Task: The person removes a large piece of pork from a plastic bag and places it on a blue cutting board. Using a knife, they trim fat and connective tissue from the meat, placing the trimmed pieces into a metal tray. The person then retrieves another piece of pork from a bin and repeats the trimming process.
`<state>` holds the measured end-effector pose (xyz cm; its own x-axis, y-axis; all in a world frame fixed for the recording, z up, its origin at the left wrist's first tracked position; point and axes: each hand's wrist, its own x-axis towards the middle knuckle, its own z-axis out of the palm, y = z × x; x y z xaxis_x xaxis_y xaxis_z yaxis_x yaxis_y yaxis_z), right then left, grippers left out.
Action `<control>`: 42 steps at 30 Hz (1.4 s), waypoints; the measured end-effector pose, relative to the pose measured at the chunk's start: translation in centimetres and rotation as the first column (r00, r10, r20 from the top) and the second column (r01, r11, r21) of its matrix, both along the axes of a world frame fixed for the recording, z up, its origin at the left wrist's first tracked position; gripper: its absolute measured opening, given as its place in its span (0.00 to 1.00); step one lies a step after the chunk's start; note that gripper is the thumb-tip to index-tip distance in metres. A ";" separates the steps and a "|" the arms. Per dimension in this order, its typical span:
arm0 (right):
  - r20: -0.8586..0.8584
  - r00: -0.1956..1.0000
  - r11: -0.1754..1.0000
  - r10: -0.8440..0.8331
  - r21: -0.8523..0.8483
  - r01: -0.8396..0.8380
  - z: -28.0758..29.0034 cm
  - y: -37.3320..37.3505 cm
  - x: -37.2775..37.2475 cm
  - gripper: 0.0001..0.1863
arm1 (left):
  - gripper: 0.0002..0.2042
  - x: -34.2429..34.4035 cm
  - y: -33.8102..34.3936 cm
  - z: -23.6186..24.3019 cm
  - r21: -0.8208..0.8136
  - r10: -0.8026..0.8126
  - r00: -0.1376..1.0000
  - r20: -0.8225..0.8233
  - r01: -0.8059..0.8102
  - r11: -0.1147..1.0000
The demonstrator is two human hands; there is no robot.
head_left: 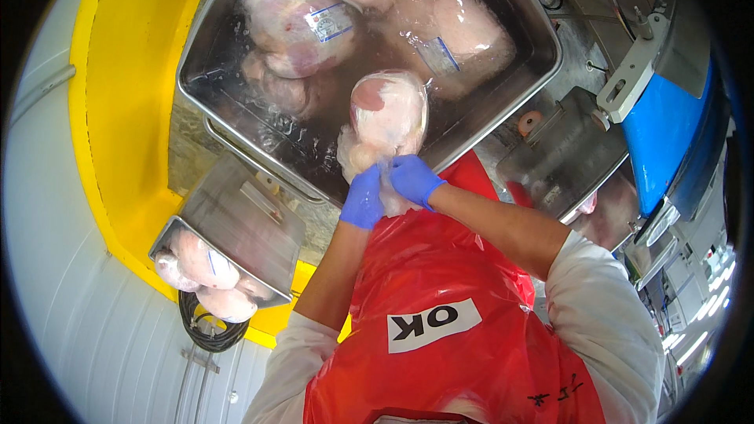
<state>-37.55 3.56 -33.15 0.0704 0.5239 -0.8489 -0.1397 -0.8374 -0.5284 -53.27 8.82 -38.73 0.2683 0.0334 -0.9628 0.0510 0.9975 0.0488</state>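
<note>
1. Bagged meat (pixel 389 114) is held at frame centre, above the metal tray (pixel 518 8) rim.
2. Left hand (pixel 363 198) fingers are closed on the bag's twisted neck.
3. Right hand (pixel 414 179) fingers are pinched on it too, just below the meat.

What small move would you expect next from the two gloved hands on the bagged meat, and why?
Probably a lift clear of the tub. The left hand and right hand both pinch the gathered neck of the bagged meat, which hangs over the near rim of the steel tub of water, where other bags lie.
</note>
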 end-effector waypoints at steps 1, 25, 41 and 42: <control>0.031 0.999 0.999 -0.010 0.039 0.009 0.1 0.1 0.1 0.24 | 0.13 0.4 0.3 -0.4 -0.030 0.016 0.998 0.060 -0.014 0.999; 0.109 0.978 0.977 0.180 0.093 -0.190 0.4 -2.5 -0.8 0.21 | 0.16 -1.7 -2.8 1.0 0.223 0.057 0.982 -0.178 -0.016 0.975; -0.216 0.975 0.999 0.040 -0.015 -0.044 0.2 -5.0 0.9 0.15 | 0.20 -4.5 1.9 10.3 0.078 0.218 0.972 0.087 -0.225 0.971; -0.128 0.986 0.993 0.106 0.068 -0.098 -0.3 -5.4 0.6 0.15 | 0.20 -3.9 2.1 9.9 0.126 0.145 0.989 0.019 -0.146 0.981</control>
